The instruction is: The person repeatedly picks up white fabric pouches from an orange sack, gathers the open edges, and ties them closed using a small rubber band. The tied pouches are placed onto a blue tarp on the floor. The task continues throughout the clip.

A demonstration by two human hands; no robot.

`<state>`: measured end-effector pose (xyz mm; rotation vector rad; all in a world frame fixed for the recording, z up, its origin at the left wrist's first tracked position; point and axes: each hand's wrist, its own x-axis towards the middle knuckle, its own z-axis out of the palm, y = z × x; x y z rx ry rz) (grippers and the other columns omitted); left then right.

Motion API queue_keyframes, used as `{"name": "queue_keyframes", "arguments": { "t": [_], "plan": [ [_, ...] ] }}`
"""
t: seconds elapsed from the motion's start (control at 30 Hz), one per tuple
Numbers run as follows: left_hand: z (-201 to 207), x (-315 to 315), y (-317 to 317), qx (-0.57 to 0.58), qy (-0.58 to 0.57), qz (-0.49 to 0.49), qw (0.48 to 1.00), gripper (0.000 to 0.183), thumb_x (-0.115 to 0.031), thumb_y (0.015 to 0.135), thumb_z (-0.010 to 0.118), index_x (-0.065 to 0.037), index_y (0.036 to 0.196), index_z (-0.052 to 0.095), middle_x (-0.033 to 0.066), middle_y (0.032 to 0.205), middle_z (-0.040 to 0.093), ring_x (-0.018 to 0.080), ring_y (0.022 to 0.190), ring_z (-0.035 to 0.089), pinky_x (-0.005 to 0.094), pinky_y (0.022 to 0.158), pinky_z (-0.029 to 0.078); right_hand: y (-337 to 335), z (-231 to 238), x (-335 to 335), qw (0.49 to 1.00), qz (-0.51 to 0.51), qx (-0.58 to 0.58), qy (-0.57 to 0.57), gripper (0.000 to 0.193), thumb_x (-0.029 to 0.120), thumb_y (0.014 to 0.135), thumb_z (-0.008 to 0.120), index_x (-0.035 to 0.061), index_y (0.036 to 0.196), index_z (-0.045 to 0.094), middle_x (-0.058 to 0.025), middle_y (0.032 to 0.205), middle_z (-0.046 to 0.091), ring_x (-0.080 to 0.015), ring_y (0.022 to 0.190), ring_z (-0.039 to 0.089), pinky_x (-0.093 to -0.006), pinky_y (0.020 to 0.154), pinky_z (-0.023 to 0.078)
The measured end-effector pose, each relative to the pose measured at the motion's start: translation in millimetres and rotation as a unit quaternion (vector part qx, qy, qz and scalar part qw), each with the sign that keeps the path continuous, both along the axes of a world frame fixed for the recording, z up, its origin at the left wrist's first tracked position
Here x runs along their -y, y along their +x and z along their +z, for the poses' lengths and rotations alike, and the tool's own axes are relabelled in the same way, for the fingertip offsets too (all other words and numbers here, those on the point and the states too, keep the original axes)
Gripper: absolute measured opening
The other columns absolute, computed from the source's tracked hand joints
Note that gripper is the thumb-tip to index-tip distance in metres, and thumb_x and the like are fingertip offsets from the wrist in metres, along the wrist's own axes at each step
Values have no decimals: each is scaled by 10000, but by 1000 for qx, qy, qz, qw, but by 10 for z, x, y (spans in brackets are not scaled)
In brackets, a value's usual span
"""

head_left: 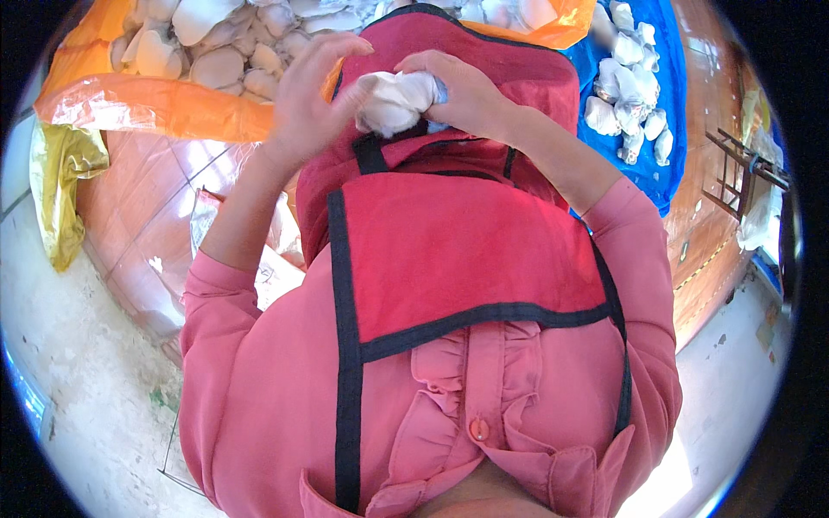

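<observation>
Above my lap, a white, soft-looking rolled bundle (393,105) sits between my two hands. My right hand (466,93) is closed around its right end, where a small light-blue patch shows by the fingers. My left hand (315,99) is open at the bundle's left side, its fingers curved and apart from the thumb. The thumb reaches the bundle's edge; whether it presses on it I cannot tell. Beneath both hands spreads the red apron (475,250) with black trim that covers my lap. What the bundle is made of cannot be made out.
Ahead and left, a heap of white rounded pieces (220,69) lies on an orange plastic sheet (164,108). To the right, several smaller white bundles (626,95) rest on a blue sheet (652,177). A yellow plastic bag (65,181) lies far left; a dark metal frame (734,177) stands far right.
</observation>
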<state>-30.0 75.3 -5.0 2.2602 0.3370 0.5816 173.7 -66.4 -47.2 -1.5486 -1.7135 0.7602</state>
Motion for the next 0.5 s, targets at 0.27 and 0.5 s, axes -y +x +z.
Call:
{"name": "queue_keyframes", "arguments": {
  "t": [0.27, 0.5],
  "plan": [
    [100, -29, -10, -121, -252, -131, 951, 307, -146, 840, 618, -25, 1122, 612, 68, 1104, 588, 175, 1083, 560, 305, 961, 446, -71, 118, 61, 992, 4, -67, 103, 417, 22, 692, 739, 74, 1084, 606, -86, 1098, 627, -291, 1065, 601, -369, 942, 488],
    [103, -70, -56, -132, -265, -164, 941, 322, -190, 840, 594, -5, 1103, 580, 52, 1051, 550, 142, 1006, 541, 265, 893, 439, -169, 167, 168, 989, -90, -100, 55, 353, 30, 707, 762, 94, 1036, 653, -64, 1012, 644, -243, 945, 647, -326, 822, 525]
  ]
}}
